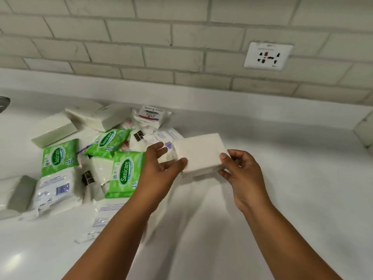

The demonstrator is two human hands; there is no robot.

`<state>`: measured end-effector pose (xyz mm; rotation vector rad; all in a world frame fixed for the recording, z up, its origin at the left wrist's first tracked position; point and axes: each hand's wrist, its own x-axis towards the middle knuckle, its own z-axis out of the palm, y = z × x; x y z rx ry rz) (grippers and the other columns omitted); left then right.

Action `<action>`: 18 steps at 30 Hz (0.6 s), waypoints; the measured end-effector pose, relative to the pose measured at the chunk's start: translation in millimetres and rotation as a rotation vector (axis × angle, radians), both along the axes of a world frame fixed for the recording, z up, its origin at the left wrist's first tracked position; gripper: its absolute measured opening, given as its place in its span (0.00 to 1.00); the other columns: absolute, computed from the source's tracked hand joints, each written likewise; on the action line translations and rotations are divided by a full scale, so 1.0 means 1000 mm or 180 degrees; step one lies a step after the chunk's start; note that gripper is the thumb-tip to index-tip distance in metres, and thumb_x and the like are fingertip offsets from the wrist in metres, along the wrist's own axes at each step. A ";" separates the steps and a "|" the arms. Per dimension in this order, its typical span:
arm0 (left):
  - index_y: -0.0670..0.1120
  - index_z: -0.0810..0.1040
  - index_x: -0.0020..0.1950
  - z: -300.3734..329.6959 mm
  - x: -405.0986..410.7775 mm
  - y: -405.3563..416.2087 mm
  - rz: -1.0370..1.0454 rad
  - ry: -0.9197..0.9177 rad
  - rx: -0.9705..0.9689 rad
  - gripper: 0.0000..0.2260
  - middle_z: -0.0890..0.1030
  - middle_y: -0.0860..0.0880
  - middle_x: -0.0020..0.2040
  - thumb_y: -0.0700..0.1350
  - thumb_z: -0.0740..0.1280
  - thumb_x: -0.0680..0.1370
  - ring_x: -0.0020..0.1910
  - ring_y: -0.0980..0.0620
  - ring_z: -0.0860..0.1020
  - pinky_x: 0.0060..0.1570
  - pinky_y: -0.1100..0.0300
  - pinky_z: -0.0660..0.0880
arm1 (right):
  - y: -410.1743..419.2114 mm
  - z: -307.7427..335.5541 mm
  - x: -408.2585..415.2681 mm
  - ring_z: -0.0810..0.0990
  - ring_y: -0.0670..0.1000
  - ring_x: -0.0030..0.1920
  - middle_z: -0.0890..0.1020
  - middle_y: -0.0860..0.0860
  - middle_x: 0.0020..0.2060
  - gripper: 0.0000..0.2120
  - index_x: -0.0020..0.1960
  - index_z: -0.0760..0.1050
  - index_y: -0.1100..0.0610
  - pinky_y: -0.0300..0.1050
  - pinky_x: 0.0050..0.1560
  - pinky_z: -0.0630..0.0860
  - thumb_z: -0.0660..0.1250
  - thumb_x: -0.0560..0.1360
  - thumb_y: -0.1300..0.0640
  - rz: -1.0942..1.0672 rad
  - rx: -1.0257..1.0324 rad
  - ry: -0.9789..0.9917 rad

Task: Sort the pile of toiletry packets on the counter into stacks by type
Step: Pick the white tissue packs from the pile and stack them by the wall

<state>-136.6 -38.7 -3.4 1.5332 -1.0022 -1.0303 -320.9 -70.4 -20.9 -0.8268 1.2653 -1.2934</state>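
Observation:
A plain white packet hangs just above the white counter, held between both hands. My left hand grips its left edge with thumb and fingers. My right hand pinches its right corner. To the left lies the mixed pile: green Sanicare wipe packs, plain white packets, a Dove soap packet, and clear-wrapped white packets. My left forearm hides part of the pile's front.
A tiled wall rises behind the counter, with a white power socket at the upper right. A metal fixture shows at the far left edge. A tiled corner juts in at the right.

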 end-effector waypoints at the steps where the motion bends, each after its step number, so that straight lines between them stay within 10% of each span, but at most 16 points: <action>1: 0.53 0.69 0.64 0.000 -0.023 -0.002 0.0057 0.0006 0.0036 0.24 0.74 0.58 0.62 0.47 0.75 0.72 0.43 0.69 0.79 0.42 0.68 0.71 | 0.001 0.000 -0.021 0.81 0.50 0.46 0.80 0.51 0.44 0.09 0.53 0.77 0.59 0.51 0.54 0.80 0.71 0.74 0.60 -0.0068 -0.0041 0.0019; 18: 0.52 0.79 0.55 -0.012 -0.351 -0.026 -0.0853 0.0320 0.0236 0.11 0.83 0.55 0.52 0.47 0.73 0.74 0.49 0.56 0.82 0.59 0.51 0.77 | 0.035 -0.001 -0.343 0.81 0.49 0.45 0.81 0.49 0.44 0.07 0.50 0.77 0.54 0.46 0.50 0.79 0.72 0.73 0.58 -0.1188 -0.0029 0.0258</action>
